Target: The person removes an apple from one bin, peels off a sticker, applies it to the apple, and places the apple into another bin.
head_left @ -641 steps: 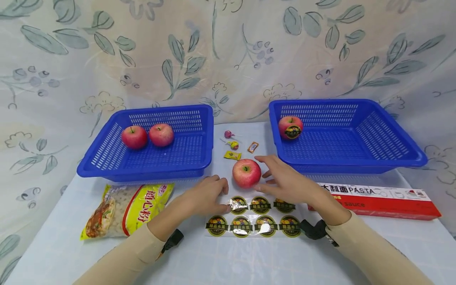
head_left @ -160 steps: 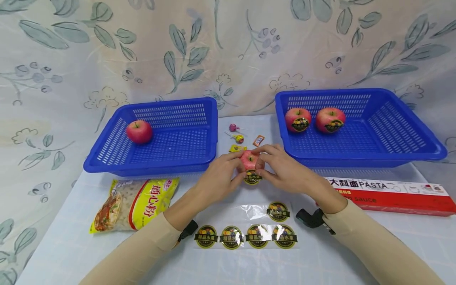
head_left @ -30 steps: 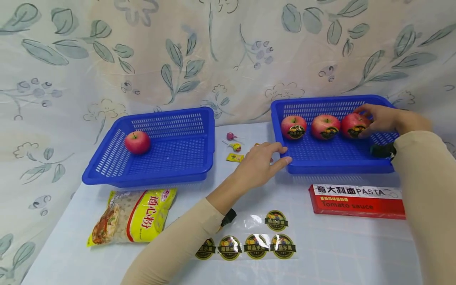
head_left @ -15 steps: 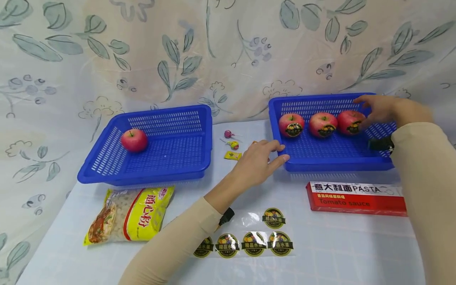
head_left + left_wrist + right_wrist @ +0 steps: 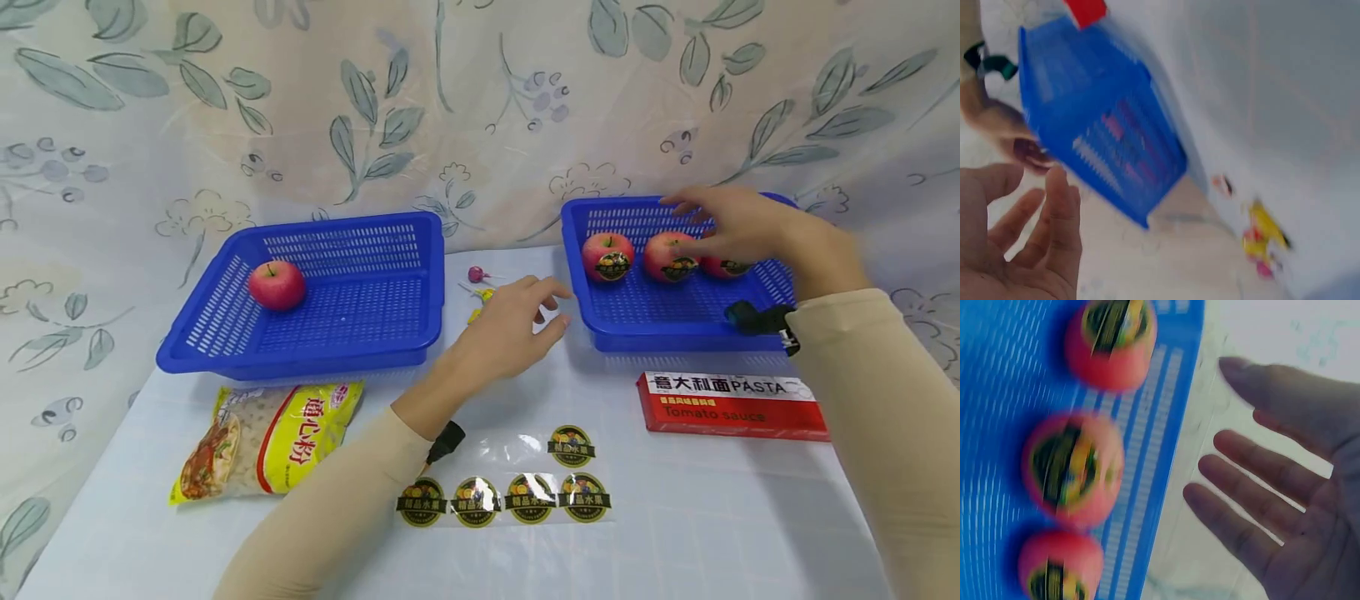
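Note:
My right hand (image 5: 738, 221) is over the right blue basket (image 5: 690, 342), fingers spread and holding nothing. Beneath it sit three red apples, the left one (image 5: 607, 256), the middle one (image 5: 670, 256) and a third (image 5: 723, 265) partly hidden by the hand. Each apple bears a round black-and-gold sticker, plain in the right wrist view on the middle apple (image 5: 1072, 469). Loosely bent and with nothing in its grasp, my left hand (image 5: 510, 329) hovers between the baskets. One apple (image 5: 277, 285) with no sticker showing lies in the left blue basket (image 5: 322, 362).
A clear sheet (image 5: 517, 454) with several round stickers lies at the front. Left of it is a yellow pasta bag (image 5: 266, 442), and to the right a red pasta box (image 5: 735, 408). A lollipop (image 5: 476, 273) and other sweets, partly hidden, lie between the baskets.
Two apples have gone from the left basket, three stickered ones now sit in the right, and the sheet has fewer stickers. Lately my right hand left the third apple; my left drew back from the rim.

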{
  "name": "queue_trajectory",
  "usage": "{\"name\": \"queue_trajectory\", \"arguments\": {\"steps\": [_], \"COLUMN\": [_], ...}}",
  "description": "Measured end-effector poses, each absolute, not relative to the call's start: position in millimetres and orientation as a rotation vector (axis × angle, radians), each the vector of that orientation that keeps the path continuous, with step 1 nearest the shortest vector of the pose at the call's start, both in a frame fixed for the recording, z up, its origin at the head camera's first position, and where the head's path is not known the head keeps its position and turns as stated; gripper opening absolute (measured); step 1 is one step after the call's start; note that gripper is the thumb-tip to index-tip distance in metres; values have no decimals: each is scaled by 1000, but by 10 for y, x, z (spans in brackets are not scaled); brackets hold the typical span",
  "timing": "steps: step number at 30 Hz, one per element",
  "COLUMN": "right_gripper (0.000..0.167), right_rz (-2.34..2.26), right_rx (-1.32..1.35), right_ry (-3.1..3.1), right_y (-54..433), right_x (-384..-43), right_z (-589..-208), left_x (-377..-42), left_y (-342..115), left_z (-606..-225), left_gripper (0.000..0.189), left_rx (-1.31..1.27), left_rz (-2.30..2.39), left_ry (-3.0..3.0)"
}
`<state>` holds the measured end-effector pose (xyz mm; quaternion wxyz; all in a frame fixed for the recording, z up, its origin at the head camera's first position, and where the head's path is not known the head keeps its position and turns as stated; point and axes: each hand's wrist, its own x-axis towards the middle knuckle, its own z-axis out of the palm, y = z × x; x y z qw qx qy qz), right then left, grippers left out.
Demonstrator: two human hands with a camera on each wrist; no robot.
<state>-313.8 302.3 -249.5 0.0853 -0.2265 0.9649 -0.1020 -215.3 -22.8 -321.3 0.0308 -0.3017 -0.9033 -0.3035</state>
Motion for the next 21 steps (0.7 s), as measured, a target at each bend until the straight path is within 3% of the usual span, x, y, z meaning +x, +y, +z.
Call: {"name": "queue_trajectory", "arguments": {"steps": [13,21], "right_gripper": [45,43], "right_rz": [-769,-911], "right_rx": [-1068,-1241], "right_ry": [2810,2602], "right_y": [2078,1578], "right_x": [-2727,-2476], "right_z": [-2766,-2994], "left_x": [-2173,-2364], "left_y": [-1180,-1815], "left_z": [-2863,-2645], "left_gripper": [34,45], "left_rx": [-779,-584], "left_rz": [-757,-722], "left_ry": [-2824,-2912]}}
